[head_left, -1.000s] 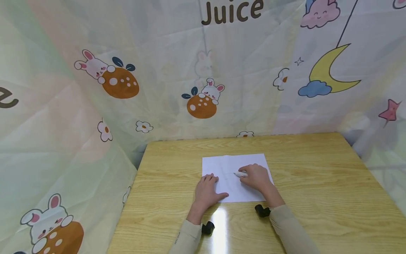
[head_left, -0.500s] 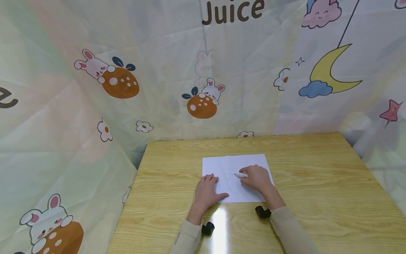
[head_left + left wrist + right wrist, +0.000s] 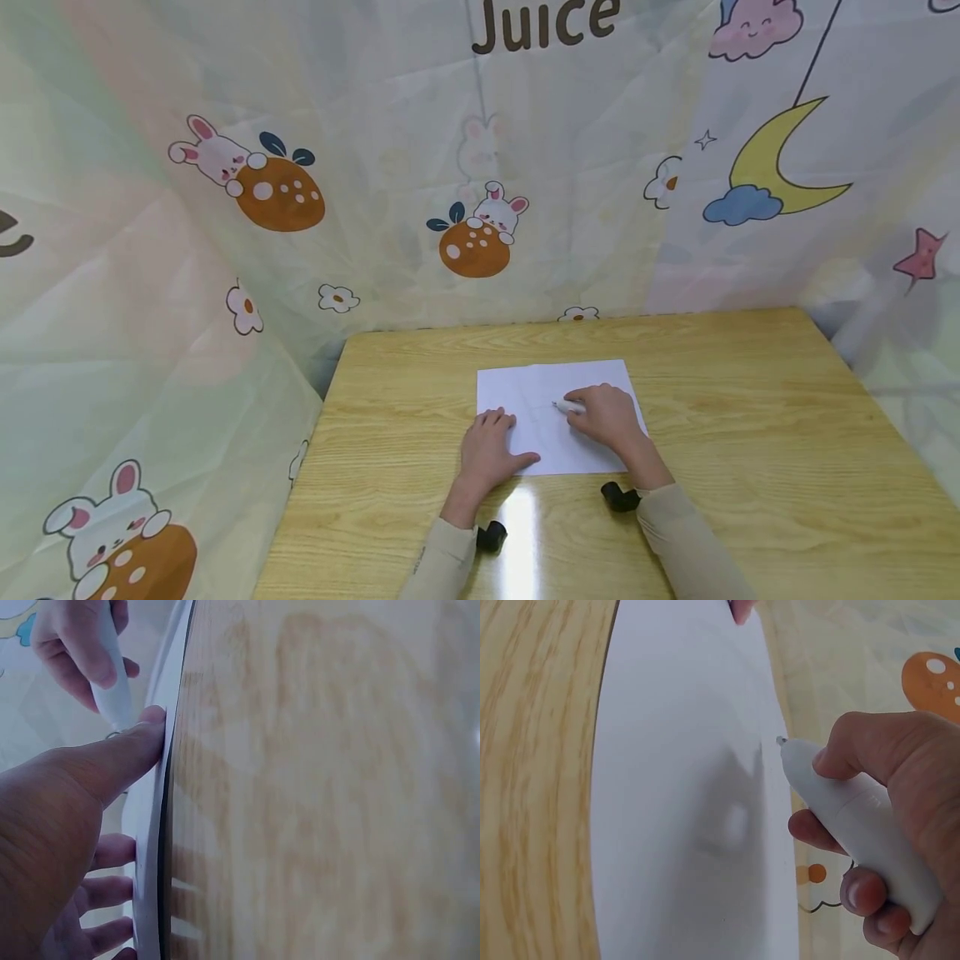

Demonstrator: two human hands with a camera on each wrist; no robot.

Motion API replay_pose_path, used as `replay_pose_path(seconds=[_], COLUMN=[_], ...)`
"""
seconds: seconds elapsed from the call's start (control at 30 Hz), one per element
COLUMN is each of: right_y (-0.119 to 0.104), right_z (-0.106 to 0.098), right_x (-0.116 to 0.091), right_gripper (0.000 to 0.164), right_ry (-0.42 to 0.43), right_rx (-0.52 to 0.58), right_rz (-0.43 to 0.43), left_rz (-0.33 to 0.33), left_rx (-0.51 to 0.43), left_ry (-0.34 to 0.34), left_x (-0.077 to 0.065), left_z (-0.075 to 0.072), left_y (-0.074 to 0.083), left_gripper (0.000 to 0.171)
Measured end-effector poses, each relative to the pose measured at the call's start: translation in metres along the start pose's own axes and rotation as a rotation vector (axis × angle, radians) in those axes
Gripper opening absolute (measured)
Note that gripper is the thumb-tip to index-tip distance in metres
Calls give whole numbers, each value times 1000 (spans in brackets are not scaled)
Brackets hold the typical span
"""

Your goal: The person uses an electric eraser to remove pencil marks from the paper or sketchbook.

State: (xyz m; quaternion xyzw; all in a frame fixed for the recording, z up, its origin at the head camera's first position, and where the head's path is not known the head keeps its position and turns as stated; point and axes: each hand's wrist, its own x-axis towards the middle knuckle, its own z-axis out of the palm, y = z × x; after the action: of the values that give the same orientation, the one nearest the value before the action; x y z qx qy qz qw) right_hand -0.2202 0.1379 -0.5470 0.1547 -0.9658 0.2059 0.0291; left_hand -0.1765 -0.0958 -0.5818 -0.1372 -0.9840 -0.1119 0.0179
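Observation:
A sheet of white paper (image 3: pixel 547 450) with faint creases lies on the wooden table. My left hand (image 3: pixel 489 450) rests on its lower left part, fingers spread and thumb stretched out along the near edge. In my right hand (image 3: pixel 606 414), over the paper's right half, is a thick white pen-shaped tool (image 3: pixel 862 817), gripped between thumb and curled fingers. Its small metal tip (image 3: pixel 781 740) points left, close over the sheet. The right wrist view shows a shadow of hand and tool on the paper. In the left wrist view the tool (image 3: pixel 112 697) appears just beyond the left thumb.
The light wooden table (image 3: pixel 750 417) stretches out on both sides of the sheet. Behind it and to the left hangs a printed cloth (image 3: pixel 390 167) with rabbits and a moon. A black wrist mount (image 3: pixel 491 538) sits at the left cuff, another (image 3: pixel 619 497) at the right.
The head view has shifted slightly. Both hands, the paper and the pen-shaped tool stay almost where they were, with the grip unchanged.

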Motion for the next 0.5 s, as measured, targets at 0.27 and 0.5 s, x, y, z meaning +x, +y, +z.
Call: replay_pose_path(seconds=[0.27, 0.5], right_y=[1, 1], right_z=[1, 6], right_x=[0, 4], right_gripper=[28, 27], right_ry=[-27, -43], right_rx=[-31, -37], right_rz=[26, 9], left_rz=[-4, -1], left_rx=[-10, -1], left_ry=[-15, -5], left_x=[1, 0], left_z=[1, -1], left_y=[2, 2], left_gripper=[80, 79])
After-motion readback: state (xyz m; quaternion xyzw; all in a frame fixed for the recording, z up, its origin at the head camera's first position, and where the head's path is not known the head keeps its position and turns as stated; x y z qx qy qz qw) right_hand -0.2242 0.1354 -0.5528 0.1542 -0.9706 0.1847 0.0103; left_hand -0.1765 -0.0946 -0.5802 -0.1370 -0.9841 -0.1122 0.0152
